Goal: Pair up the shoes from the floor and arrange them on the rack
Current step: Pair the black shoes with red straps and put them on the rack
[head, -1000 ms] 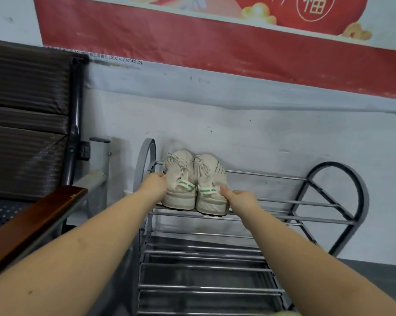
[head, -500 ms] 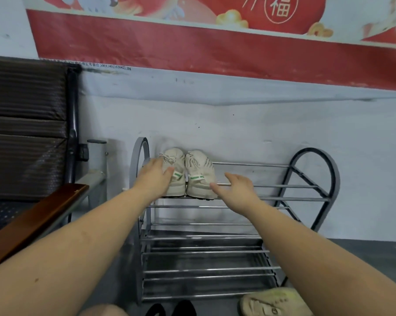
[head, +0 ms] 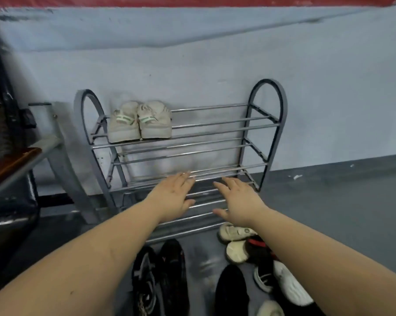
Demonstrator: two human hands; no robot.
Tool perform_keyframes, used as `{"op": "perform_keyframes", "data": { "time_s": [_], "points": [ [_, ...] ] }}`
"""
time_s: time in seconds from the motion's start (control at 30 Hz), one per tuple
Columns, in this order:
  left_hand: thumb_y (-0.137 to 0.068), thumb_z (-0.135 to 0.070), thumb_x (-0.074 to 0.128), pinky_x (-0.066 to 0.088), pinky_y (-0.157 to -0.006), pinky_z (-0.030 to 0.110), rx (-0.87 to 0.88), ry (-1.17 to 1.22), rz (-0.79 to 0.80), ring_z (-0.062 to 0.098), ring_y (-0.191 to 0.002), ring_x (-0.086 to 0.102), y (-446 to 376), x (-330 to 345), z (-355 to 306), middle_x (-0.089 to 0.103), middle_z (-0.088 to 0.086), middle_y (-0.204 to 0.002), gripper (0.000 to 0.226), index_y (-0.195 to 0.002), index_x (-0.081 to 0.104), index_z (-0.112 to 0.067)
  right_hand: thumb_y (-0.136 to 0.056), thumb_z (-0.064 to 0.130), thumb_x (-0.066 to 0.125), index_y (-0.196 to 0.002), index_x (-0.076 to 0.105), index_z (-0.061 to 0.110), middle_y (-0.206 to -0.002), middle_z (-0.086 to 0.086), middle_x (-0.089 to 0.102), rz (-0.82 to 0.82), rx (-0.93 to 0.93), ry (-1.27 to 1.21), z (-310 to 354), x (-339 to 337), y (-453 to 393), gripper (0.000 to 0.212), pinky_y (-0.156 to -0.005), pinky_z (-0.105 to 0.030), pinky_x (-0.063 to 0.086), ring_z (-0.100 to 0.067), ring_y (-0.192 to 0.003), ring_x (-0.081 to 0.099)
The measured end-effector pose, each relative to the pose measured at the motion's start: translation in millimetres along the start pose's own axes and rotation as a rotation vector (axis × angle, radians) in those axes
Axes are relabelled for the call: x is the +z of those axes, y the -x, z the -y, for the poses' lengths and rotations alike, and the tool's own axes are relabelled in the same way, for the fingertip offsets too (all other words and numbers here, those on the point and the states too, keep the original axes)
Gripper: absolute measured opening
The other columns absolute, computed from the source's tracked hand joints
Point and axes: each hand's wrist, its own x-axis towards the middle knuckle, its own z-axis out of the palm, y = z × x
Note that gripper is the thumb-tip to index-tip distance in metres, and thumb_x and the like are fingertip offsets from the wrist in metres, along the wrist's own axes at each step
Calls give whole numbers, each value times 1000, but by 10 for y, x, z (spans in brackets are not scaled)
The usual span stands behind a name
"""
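Grey metal shoe rack with arched end frames (head: 268,106) stands against the far wall. Its top tier holds one pair of cream knit sneakers with green stripes (head: 139,123), side by side at the left end, heels toward the camera. The lower tiers show only bare rails where visible; the hands cover part of them.

Left hand (head: 174,196) and right hand (head: 239,201) are held palm-down in front of the lower rails, fingers loosely spread, holding nothing.

On the near floor: two black shoes (head: 160,277) left of centre, a black shoe (head: 231,293) beside them, and a heap of cream, white and dark shoes (head: 260,265) on the right, partly hidden by the right forearm and cut off by the lower edge. Motion blur obscures detail.
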Motion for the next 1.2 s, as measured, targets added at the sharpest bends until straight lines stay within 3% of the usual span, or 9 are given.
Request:
{"op": "perform_keyframes", "data": {
  "time_s": [0.27,0.47,0.8,1.0,1.1,1.2],
  "points": [
    [-97,-49,31,5,-120,32,40,111,249,22,-148,5,-131,989,-870,-2,7,-160,70,-152,2,-18,-88,53,50,-150,18,19,-155,-7,20,225,172,-76,-533,1209,725,78,-114,-40,24,-26,-142,23],
    [-98,-49,30,4,-120,34,100,148,416,23,-148,1,-215,1524,-1317,-7,8,-160,70,-152,-1,-18,-89,53,49,-152,11,21,-158,-8,14,389,325,-120,-878,1835,1077,81,-116,-40,21,-28,-144,19],
    [-97,-49,34,9,-118,33,91,202,498,22,-147,6,-694,1841,-1419,-3,7,-160,69,-152,5,-20,-88,53,50,-150,20,20,-149,-9,31,406,443,-103,-1479,2071,758,76,-110,-41,31,-30,-136,32],
    [-96,-48,37,18,-117,34,88,226,508,25,-145,17,-1228,2022,-1436,10,9,-159,67,-150,13,-18,-88,58,47,-145,29,19,-143,-10,40,417,460,-70,-2001,2115,445,71,-104,-43,37,-31,-130,39],
    [-96,-46,40,24,-115,35,36,329,528,25,-142,23,-1467,2175,-1536,20,6,-156,64,-150,17,-20,-90,57,44,-146,27,19,-146,-10,37,445,498,-56,-2275,2217,377,70,-103,-43,37,-31,-132,37],
    [-96,-43,43,27,-110,31,-134,586,570,26,-138,33,-1632,2392,-1731,32,9,-151,60,-147,26,-19,-90,58,44,-147,26,19,-147,-11,36,473,592,-148,-2477,2425,360,71,-106,-43,35,-32,-134,35]
  ]
}}
